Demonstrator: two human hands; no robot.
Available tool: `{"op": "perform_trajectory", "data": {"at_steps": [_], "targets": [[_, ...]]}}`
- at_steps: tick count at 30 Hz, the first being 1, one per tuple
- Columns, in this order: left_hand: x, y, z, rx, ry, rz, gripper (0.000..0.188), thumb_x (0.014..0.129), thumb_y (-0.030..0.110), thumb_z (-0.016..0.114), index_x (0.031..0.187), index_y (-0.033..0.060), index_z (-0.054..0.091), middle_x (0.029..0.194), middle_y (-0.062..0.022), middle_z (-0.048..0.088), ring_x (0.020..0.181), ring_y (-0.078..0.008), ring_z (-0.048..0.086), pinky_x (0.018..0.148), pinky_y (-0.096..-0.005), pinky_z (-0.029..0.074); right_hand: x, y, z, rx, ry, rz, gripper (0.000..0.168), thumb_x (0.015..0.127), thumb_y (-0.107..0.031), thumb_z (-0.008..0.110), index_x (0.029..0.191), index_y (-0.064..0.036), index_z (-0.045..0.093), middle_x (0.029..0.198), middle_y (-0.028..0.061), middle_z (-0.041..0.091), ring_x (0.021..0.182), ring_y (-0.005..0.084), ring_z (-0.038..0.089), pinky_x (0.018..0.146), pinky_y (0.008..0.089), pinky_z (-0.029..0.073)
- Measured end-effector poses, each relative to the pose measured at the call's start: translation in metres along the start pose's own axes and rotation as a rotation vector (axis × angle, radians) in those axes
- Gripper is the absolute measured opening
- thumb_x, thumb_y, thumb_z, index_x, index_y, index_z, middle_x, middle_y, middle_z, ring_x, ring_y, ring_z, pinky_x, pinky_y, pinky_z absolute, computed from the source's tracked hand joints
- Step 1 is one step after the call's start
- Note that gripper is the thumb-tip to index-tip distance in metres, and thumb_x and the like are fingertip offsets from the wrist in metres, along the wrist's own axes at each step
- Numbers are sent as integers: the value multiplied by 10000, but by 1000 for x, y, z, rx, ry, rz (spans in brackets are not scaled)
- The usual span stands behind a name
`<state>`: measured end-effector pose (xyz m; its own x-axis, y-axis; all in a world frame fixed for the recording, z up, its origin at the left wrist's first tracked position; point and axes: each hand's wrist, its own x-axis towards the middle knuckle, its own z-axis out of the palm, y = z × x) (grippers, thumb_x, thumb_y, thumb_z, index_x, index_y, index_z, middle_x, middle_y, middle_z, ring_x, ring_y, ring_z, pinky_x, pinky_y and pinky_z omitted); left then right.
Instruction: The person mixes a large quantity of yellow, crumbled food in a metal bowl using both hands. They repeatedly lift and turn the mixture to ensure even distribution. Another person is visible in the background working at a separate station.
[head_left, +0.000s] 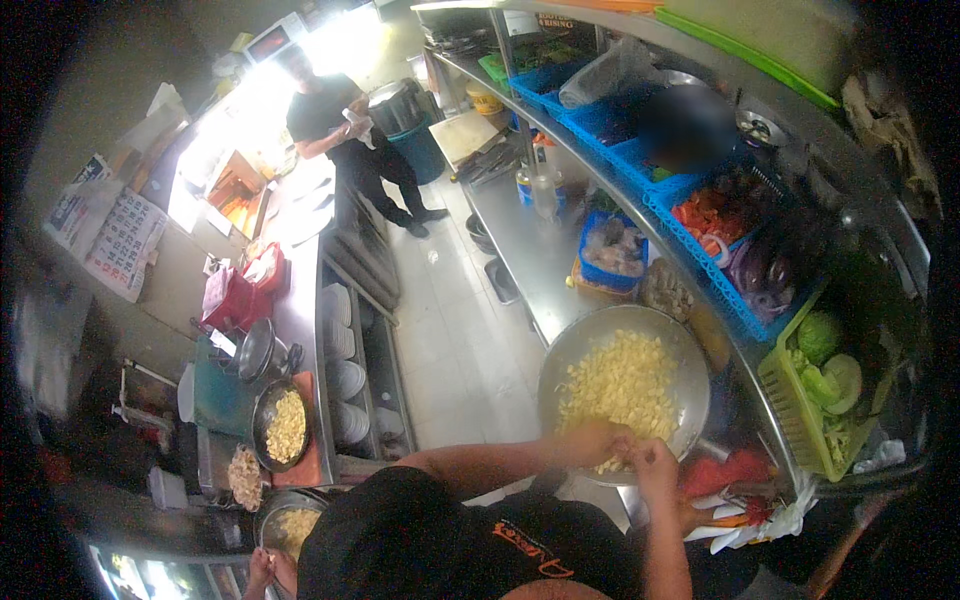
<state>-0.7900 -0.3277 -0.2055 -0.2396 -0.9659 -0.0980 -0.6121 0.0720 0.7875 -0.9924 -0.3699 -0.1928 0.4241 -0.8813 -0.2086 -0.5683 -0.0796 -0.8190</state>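
Observation:
A wide metal bowl (551, 367) stands at the near end of the steel counter, holding many small pale yellow pieces (619, 379) that look like peeled garlic cloves. Over its near rim, my left hand (596, 442) reaches in from the left with bent fingers. My right hand (654, 459) meets it there, fingertips pinched close to those of the left. Whatever is between the fingers is too small and blurred to make out. Beside my right forearm lie a red bag (724, 476) and some orange-handled items (739, 517) on white plastic.
Blue baskets (660, 202) of vegetables line the shelf above the counter; a green basket (799, 405) holds cabbage. A blue tub (611, 251) stands behind the bowl. Across the aisle are pans (259, 431) of yellow pieces, another person's hands (270, 570), and a standing co-worker (330, 112).

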Motion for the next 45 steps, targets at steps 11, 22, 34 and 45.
{"op": "perform_trajectory", "data": {"at_steps": [11,22,34,45], "targets": [[12,-3,3,-490,-135,-229,264,908,219,677,1091,31,655,979,-89,679,810,-181,663,734,-345,552,6,0,-20,101,-96,-123,245,946,-319,670,991,-79,657,829,75,635,765,163,593,688,330,498],[10,-25,13,-354,-69,-194,284,959,305,559,1001,47,673,854,-141,628,774,-341,611,682,-457,513,15,28,-6,87,26,-358,181,851,-218,702,943,-67,665,868,122,688,816,282,676,716,397,516],[22,50,-4,-851,-25,-449,190,969,219,587,956,37,640,767,-24,566,659,-121,532,561,-265,420,16,27,-10,237,168,-423,190,841,-193,708,921,-43,623,834,118,678,789,278,673,695,401,508],[28,41,-4,-1149,-53,-566,185,980,198,585,945,25,641,766,-41,590,659,-104,548,565,-205,439,17,21,-11,236,146,-338,179,854,-179,702,961,-61,620,876,118,689,834,277,688,722,403,518]]}}
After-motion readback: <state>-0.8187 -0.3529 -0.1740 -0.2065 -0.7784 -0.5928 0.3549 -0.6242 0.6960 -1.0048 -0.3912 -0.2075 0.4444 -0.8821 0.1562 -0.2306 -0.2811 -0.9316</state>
